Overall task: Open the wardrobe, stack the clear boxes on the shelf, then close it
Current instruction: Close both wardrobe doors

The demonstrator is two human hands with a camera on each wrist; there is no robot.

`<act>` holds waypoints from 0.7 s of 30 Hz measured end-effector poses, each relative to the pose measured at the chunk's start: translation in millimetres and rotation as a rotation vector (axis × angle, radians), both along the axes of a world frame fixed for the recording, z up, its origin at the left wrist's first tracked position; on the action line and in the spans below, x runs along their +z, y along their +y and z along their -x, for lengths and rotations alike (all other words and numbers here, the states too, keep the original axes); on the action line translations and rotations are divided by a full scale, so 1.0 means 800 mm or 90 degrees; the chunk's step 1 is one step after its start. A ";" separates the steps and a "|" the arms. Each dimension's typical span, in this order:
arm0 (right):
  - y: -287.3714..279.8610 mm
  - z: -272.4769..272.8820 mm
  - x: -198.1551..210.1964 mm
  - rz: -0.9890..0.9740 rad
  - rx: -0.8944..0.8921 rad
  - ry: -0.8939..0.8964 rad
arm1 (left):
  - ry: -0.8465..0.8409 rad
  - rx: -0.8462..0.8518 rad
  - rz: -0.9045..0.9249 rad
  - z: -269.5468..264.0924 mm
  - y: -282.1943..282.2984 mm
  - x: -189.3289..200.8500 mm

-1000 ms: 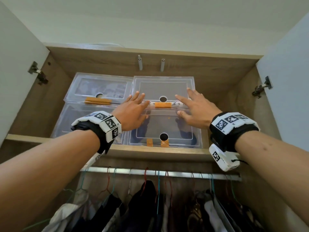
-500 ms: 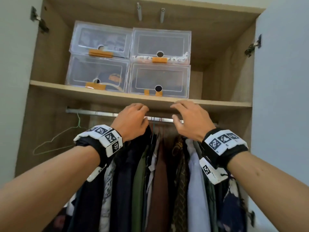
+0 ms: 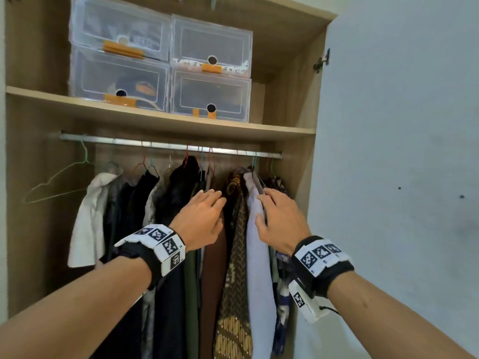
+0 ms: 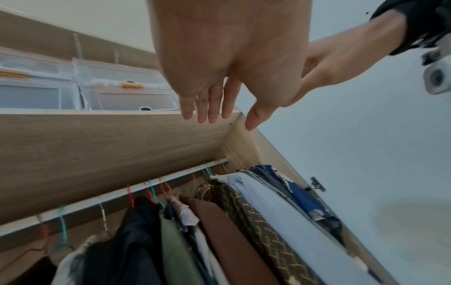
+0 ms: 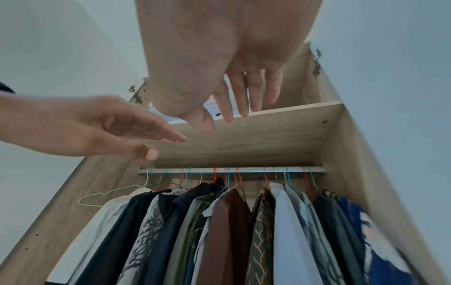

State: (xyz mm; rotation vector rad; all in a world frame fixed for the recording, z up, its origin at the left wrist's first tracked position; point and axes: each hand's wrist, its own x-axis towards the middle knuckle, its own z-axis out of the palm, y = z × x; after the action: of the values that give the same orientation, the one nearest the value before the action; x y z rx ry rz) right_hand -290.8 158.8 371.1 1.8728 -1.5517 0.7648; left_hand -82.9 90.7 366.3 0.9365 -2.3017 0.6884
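Several clear boxes with orange tabs stand on the wardrobe shelf [image 3: 155, 118] in two stacks of two: top left box [image 3: 119, 24], bottom left box [image 3: 114, 76], top right box [image 3: 211, 41], bottom right box [image 3: 211, 94]. Both hands hang well below the shelf, in front of the hanging clothes. My left hand [image 3: 207, 203] is open with relaxed fingers and holds nothing; its straight fingers [image 4: 207, 108] show in the left wrist view. My right hand [image 3: 269, 203] is open too, empty, close to a pale blue shirt [image 3: 259, 268]. In the right wrist view its fingers [image 5: 244, 96] spread loosely.
The right wardrobe door [image 3: 401, 151] stands wide open, with its hinge [image 3: 321, 62] at the top. A metal rail [image 3: 168, 145] under the shelf carries many garments and an empty green hanger [image 3: 57, 182]. The left door's edge shows at the far left.
Both hands have come off the right stack of boxes and dropped below the shelf and rail to the clothes. The head view has tilted down and pulled back.
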 end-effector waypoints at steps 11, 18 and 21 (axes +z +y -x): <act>0.195 0.127 0.016 0.161 -0.202 -0.055 | -0.036 -0.157 0.084 0.180 0.115 0.049; 0.272 0.209 0.016 0.199 -0.302 -0.284 | -0.054 -0.296 0.276 0.335 0.200 0.116; 0.282 0.234 0.018 0.115 -0.312 -0.299 | -0.081 -0.328 0.359 0.382 0.232 0.144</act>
State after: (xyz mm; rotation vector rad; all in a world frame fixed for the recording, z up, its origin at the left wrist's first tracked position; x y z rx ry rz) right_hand -477.7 384.3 385.4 1.1528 -2.0388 1.1101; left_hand -388.4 276.0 481.2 0.0385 -2.1300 1.0934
